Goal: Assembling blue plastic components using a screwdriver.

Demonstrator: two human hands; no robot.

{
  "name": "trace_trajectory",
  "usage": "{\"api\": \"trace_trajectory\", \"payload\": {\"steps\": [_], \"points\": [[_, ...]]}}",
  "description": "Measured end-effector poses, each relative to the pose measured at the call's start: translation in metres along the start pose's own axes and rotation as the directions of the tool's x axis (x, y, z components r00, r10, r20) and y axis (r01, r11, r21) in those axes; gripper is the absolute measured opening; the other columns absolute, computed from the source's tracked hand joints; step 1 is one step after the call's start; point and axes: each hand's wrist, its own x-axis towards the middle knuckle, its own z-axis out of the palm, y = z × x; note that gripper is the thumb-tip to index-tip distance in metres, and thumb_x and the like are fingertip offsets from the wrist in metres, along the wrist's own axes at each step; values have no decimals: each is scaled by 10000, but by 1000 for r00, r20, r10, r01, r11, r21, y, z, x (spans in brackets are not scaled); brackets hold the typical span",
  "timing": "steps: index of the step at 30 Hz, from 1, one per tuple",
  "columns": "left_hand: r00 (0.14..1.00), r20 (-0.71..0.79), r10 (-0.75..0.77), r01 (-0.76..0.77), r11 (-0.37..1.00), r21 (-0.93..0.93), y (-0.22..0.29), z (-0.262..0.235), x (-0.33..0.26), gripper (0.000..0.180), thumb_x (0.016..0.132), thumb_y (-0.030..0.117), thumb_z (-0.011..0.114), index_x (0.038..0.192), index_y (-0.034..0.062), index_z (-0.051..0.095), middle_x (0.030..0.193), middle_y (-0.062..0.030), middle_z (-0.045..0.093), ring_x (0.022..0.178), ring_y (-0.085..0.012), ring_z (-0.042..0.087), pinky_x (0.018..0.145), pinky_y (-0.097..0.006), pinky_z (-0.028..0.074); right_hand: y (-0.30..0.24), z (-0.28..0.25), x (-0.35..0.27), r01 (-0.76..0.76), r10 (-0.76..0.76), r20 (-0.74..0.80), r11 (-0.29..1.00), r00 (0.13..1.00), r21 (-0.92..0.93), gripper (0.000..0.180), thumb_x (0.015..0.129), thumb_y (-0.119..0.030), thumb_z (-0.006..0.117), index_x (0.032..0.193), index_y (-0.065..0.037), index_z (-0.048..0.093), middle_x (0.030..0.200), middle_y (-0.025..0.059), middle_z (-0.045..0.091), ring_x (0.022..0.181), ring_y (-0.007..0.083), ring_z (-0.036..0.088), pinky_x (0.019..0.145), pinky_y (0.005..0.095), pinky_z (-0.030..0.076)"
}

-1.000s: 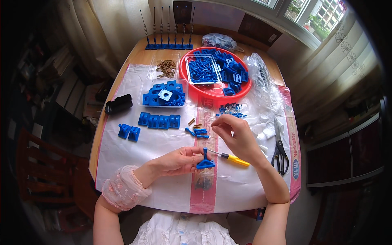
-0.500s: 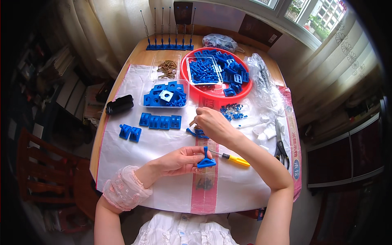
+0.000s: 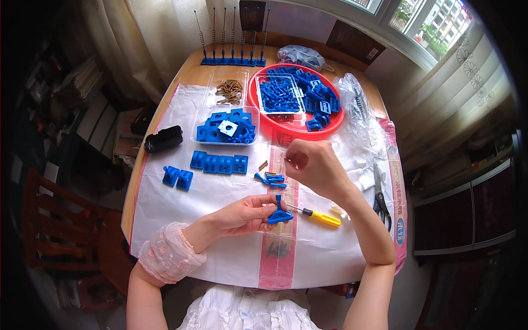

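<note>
Centrally, just below mid-frame, I see the left hand (image 3: 242, 212) pinching a small blue bracket (image 3: 279, 212) above the white plastic sheet (image 3: 220, 258). My right hand (image 3: 311, 165) hovers higher, fingers curled around something tiny I cannot identify. A yellow-handled screwdriver (image 3: 319, 216) lies beside the bracket. Upper centre sits a red round tray (image 3: 286, 122); left of it, a clear rectangular box (image 3: 225, 129).

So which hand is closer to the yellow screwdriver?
Left. The left hand holds a blue part right beside the screwdriver tip. The right hand is raised above it, farther back.
</note>
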Motion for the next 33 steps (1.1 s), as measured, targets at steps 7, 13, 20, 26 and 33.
{"api": "trace_trajectory", "payload": {"steps": [7,13,20,26,33], "points": [[998,-47,33,-33,999,-6,-1,-1,-3,243,1060,183,546,1263,54,574,1150,-75,648,1004,-101,619,823,-253,519,-43,-8,-73,25,-10,-55,956,998,291,121,806,8,772,882,-6,679,727,48,686,653,116,698,584,247,546],[994,-89,55,-54,998,16,-4,-3,2,251,1050,186,567,1272,68,585,1118,-46,645,1002,-85,621,854,-253,522,-39,18,-87,182,-172,-122,980,978,77,132,814,-4,766,899,-30,669,712,61,647,600,188,649,524,324,493],[982,-144,123,-111,990,84,-6,-2,4,249,1042,175,585,1268,72,597,1147,-40,652,1039,-92,632,904,-257,525,-39,27,-89,245,-272,-90,940,958,-236,137,787,-20,782,862,-53,671,691,53,631,571,192,620,488,310,464],[963,-163,214,-145,924,353,-6,3,4,210,1036,127,588,1226,48,633,1110,-36,679,998,-90,651,927,-260,532,-33,22,-90,-24,25,34,999,999,-47,184,812,-117,781,887,-9,653,723,78,641,635,241,643,563,375,490],[974,-79,210,-135,830,541,-19,8,6,192,1031,85,584,1200,32,658,1084,-14,693,949,-68,642,860,-238,554,-1,17,-82,-474,332,406,818,851,326,333,703,-175,907,797,-13,632,699,34,640,635,103,583,588,295,472]]}}
